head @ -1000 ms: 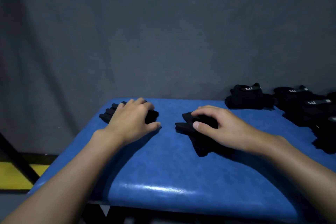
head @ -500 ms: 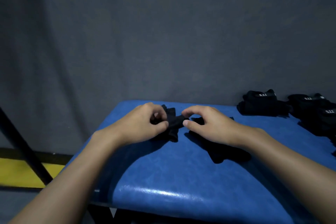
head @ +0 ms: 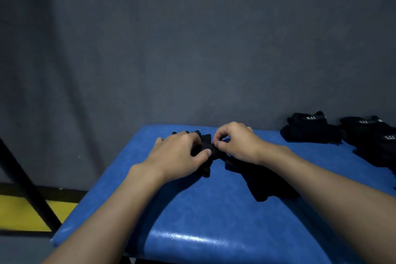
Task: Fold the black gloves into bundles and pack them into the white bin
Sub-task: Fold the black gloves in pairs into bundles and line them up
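Both hands meet over the blue table [head: 214, 210]: our left hand [head: 177, 156] grips the black glove [head: 206, 147], thumb clamped on it, while our right hand [head: 237, 141] pinches its edge.

White "5.11" lettering marks the label band of a folded black glove bundle [head: 308, 128] at the far right of the blue table [head: 214, 210]. A second bundle [head: 383, 148] at the frame's right edge carries the same "5.11". A third label [head: 363, 121] between them is too blurred to read.
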The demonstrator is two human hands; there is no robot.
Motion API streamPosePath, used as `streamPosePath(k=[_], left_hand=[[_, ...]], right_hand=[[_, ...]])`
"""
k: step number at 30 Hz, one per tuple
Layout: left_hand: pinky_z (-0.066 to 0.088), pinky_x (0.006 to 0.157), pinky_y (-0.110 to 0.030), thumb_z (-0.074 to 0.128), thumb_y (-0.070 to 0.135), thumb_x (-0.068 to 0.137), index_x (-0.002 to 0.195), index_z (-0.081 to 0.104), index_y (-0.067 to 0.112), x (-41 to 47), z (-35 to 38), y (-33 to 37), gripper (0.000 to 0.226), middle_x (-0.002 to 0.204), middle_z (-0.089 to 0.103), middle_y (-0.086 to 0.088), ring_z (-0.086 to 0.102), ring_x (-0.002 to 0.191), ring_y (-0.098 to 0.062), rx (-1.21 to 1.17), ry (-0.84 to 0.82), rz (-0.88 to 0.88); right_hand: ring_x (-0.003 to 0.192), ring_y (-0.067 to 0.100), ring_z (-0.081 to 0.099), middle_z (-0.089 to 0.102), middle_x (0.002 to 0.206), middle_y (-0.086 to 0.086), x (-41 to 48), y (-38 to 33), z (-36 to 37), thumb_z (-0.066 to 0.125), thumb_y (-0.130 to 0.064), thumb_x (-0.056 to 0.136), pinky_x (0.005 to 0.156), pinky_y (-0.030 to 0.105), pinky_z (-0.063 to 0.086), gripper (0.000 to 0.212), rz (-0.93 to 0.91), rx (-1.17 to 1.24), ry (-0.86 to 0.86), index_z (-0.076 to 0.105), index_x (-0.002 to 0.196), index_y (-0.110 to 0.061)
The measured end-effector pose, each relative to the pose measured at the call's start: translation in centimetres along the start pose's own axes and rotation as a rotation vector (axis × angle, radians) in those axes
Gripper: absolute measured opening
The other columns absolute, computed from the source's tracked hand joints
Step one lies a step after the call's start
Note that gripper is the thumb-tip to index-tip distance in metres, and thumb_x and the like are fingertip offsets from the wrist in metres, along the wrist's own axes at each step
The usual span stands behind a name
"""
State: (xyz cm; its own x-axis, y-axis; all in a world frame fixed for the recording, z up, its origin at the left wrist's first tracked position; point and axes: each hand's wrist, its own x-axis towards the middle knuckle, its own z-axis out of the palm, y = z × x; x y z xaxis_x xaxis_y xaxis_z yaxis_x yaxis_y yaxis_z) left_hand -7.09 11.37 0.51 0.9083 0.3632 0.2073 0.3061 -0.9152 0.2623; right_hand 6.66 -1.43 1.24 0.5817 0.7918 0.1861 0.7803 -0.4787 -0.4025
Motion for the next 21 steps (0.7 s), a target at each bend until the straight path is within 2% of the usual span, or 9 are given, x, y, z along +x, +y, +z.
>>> streamPosePath(k=[2, 5, 6, 9, 13, 15, 17, 19, 21], left_hand=[[0.042, 0.091, -0.041, 0.05, 0.068, 0.086, 0.1, 0.056, 0.034, -0.1, -0.1, 0.1, 0.037, 0.098, 0.06, 0.014, 0.056, 0.093, -0.014, 0.018, 0.005, -0.007], [0.042, 0.088, -0.039, 0.057, 0.072, 0.078, 0.1, 0.057, 0.035, -0.3, -0.1, 0.4, 0.043, 0.096, 0.06, 0.015, 0.056, 0.092, -0.013, 0.022, 0.025, -0.013], [0.041, 0.086, -0.038, 0.06, 0.072, 0.077, 0.1, 0.057, 0.035, -0.3, -0.1, 0.5, 0.044, 0.096, 0.06, 0.014, 0.056, 0.092, -0.012, 0.018, 0.052, -0.017], [0.043, 0.081, -0.037, 0.065, 0.061, 0.081, 0.099, 0.058, 0.03, -0.3, -0.3, 1.1, 0.036, 0.098, 0.058, 0.011, 0.055, 0.093, -0.015, -0.027, 0.171, -0.021], [0.047, 0.073, -0.037, 0.063, 0.037, 0.088, 0.089, 0.06, 0.026, -0.4, -0.9, 1.2, 0.011, 0.094, 0.06, 0.009, 0.057, 0.09, -0.016, -0.123, 0.286, -0.02], [0.052, 0.068, -0.038, 0.061, 0.028, 0.088, 0.083, 0.061, 0.025, -0.4, -1.1, 1.2, 0.005, 0.085, 0.066, 0.008, 0.062, 0.078, -0.015, -0.215, 0.326, -0.017], [0.055, 0.056, -0.034, 0.061, 0.02, 0.088, 0.078, 0.062, 0.022, -0.4, -1.5, 1.4, 0.01, 0.068, 0.07, 0.003, 0.066, 0.06, -0.015, -0.424, 0.34, -0.031], [0.053, 0.047, -0.028, 0.06, 0.009, 0.091, 0.079, 0.063, 0.015, -0.3, -2.1, 1.6, 0.013, 0.062, 0.071, -0.002, 0.067, 0.052, -0.019, -0.64, 0.332, -0.046], [0.05, 0.046, -0.024, 0.059, 0.002, 0.093, 0.083, 0.063, 0.005, -0.2, -2.7, 1.7, 0.011, 0.06, 0.069, -0.002, 0.064, 0.047, -0.017, -0.819, 0.321, -0.037]], right_hand=[[0.091, 0.013, 0.063, 0.07, 0.082, -0.012, 0.3, -0.2, -0.1, 0.063, -0.021, 0.085, 0.101, 0.04, 0.04, 0.015, 0.015, 0.052, 0.012, 0.066, 0.071, -0.027], [0.079, 0.03, 0.07, 0.074, 0.077, 0.004, 0.3, -0.7, -0.4, 0.067, -0.012, 0.081, 0.079, 0.045, 0.057, 0.016, 0.047, 0.303, 0.054, 0.071, 0.068, -0.021], [0.075, 0.032, 0.069, 0.074, 0.079, 0.009, 0.3, -0.8, -0.6, 0.068, -0.01, 0.081, 0.074, 0.042, 0.057, 0.014, 0.052, 0.385, 0.08, 0.073, 0.07, -0.017], [0.071, 0.02, 0.058, 0.073, 0.085, 0.016, 0.0, -1.3, -1.2, 0.067, -0.009, 0.085, 0.069, 0.034, 0.049, 0.011, 0.059, 0.596, 0.115, 0.075, 0.078, -0.01], [0.068, 0.005, 0.058, 0.07, 0.075, 0.0, -0.6, -1.7, -1.7, 0.06, -0.005, 0.089, 0.07, 0.02, 0.048, 0.017, 0.048, 0.649, 0.116, 0.075, 0.086, -0.011], [0.077, 0.006, 0.062, 0.07, 0.085, 0.0, -0.8, -1.7, -1.9, 0.054, 0.004, 0.087, 0.073, 0.014, 0.049, 0.027, 0.015, 0.652, 0.139, 0.072, 0.096, -0.013], [0.096, 0.009, 0.061, 0.067, 0.106, 0.0, -0.8, -1.2, -2.0, 0.056, 0.007, 0.084, 0.078, 0.009, 0.046, 0.04, -0.052, 0.57, 0.164, 0.065, 0.116, -0.016], [0.111, 0.007, 0.056, 0.061, 0.12, -0.008, -0.8, -0.6, -2.2, 0.066, -0.005, 0.082, 0.087, 0.01, 0.044, 0.052, -0.093, 0.429, 0.178, 0.057, 0.13, -0.024], [0.113, 0.006, 0.056, 0.062, 0.121, -0.008, -0.9, -0.2, -2.4, 0.073, -0.015, 0.081, 0.097, 0.02, 0.044, 0.05, -0.106, 0.416, 0.194, 0.058, 0.128, -0.023]])
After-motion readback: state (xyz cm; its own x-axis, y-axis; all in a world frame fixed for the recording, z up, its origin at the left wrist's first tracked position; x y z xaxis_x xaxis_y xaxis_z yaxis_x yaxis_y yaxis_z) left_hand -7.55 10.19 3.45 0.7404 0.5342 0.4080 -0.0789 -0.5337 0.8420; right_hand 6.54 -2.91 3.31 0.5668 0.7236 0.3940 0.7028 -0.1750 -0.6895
